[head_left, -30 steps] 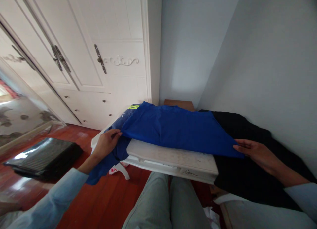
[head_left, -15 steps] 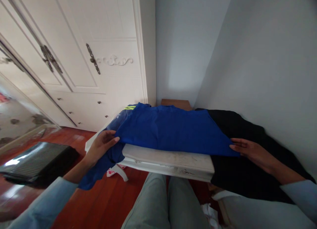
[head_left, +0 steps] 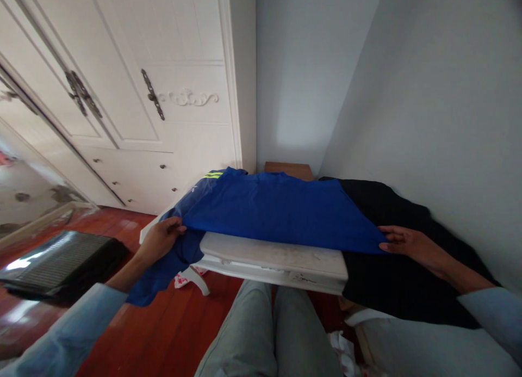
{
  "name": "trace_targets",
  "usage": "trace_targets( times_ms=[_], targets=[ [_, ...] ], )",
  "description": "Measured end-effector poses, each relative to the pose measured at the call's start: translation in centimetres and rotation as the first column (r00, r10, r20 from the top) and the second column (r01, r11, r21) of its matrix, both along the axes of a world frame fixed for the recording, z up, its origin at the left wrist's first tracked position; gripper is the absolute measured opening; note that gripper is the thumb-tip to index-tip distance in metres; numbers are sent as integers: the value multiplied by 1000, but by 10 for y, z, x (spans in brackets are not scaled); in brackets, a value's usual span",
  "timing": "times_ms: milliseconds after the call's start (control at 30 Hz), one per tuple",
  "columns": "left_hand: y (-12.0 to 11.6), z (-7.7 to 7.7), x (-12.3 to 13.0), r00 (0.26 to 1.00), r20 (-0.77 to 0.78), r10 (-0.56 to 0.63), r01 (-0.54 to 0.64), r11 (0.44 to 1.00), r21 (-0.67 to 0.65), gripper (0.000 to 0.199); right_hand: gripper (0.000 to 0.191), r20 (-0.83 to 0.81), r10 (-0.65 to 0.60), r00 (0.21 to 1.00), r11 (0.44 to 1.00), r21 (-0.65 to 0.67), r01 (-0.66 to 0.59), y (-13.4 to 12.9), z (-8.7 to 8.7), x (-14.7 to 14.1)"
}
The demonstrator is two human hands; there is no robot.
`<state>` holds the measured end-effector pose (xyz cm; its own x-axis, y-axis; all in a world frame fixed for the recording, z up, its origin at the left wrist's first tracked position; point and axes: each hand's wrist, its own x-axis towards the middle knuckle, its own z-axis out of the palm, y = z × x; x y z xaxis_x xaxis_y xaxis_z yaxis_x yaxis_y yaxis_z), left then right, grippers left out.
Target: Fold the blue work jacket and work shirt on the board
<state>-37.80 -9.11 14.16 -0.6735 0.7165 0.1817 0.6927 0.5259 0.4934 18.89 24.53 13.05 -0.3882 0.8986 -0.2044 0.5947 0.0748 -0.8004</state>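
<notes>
A blue garment point(head_left: 269, 205), which looks like a shirt, lies spread over a small white table point(head_left: 273, 254). Yellow stripes mark its far left part, and a blue portion hangs down past the table's left side. My left hand point(head_left: 161, 238) pinches the near left corner of the cloth. At the near right corner, my right hand point(head_left: 403, 241) has the edge between thumb and fingers. The near edge is drawn fairly straight between both hands. Black cloth point(head_left: 408, 279) lies at the right, partly under the blue garment and beneath my right hand.
A white wardrobe point(head_left: 183, 39) with dark handles stands at the back left, beside a grey wall point(head_left: 302, 67). On the reddish wooden floor point(head_left: 179, 333) at left lies a black ribbed case point(head_left: 65, 263). A brown wooden piece point(head_left: 289, 170) shows behind the table.
My left hand has shifted slightly left, drawing the near edge tauter. My right hand keeps its hold with little movement. The view has moved slightly.
</notes>
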Motion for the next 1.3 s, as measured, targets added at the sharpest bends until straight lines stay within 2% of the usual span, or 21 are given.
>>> trace_targets(
  times_ms=[100, 167, 233, 267, 333, 400, 467, 567, 633, 667, 733, 800, 833, 900, 1033, 1167, 1233, 1300],
  targets=[
    [-3, 2, -12, 980, 94, -173, 175, 984, -19, 26, 70, 5, 12, 1000, 1000, -22, -12, 6, -4, 8],
    [-2, 7, -20, 952, 253, -174, 186, 982, -24, 27, 72, 14, 39, 999, 998, -44, -39, 10, -5, 10],
    [1, 15, -23, 932, 340, -126, 126, 992, 21, 35, 74, 34, 48, 998, 999, -24, -48, 14, -5, 9],
    [4, 20, -22, 940, 324, -104, 90, 994, 59, 41, 74, 48, 38, 998, 999, 23, -40, 15, -4, 7],
    [14, 32, -13, 976, 190, -102, 79, 989, 125, 53, 72, 77, 2, 997, 983, 182, -16, 14, 1, -3],
    [31, 41, 3, 985, 0, -173, 172, 976, 133, 63, 68, 101, 14, 995, 936, 347, -48, 7, 8, -22],
    [57, 46, 22, 927, -166, -336, 351, 934, 67, 70, 63, 130, 112, 985, 879, 449, -159, -5, 17, -52],
    [110, 40, 50, 730, -296, -616, 610, 782, -124, 78, 58, 203, 329, 922, 726, 570, -385, -23, 26, -117],
    [147, 27, 65, 622, -309, -719, 678, 692, -246, 80, 59, 266, 436, 860, 625, 598, -502, -31, 26, -167],
    [164, 19, 71, 588, -299, -751, 692, 659, -294, 80, 61, 297, 463, 835, 597, 592, -542, -33, 24, -192],
    [191, 1, 79, 555, -257, -791, 703, 611, -364, 80, 64, 369, 501, 783, 542, 572, -616, -33, 16, -237],
    [207, -16, 83, 562, -199, -803, 695, 589, -413, 78, 65, 449, 519, 727, 496, 534, -684, -28, 5, -267],
    [211, -24, 83, 576, -175, -799, 686, 588, -428, 78, 67, 483, 516, 708, 499, 502, -706, -22, -1, -276],
    [212, -37, 83, 610, -152, -778, 668, 608, -430, 79, 71, 528, 498, 688, 539, 434, -722, -8, -14, -278],
    [206, -48, 80, 645, -147, -750, 660, 643, -388, 80, 77, 569, 404, 716, 633, 391, -668, 29, -32, -238],
    [209, -41, 72, 614, -130, -779, 690, 609, -391, 77, 79, 609, 300, 735, 673, 410, -615, 62, -37, -192],
    [216, -31, 64, 582, -122, -804, 711, 576, -403, 75, 80, 634, 284, 719, 683, 393, -616, 72, -36, -182],
    [227, -20, 54, 582, -141, -801, 707, 584, -399, 74, 83, 655, 270, 706, 718, 352, -600, 77, -33, -182]
  ],
)
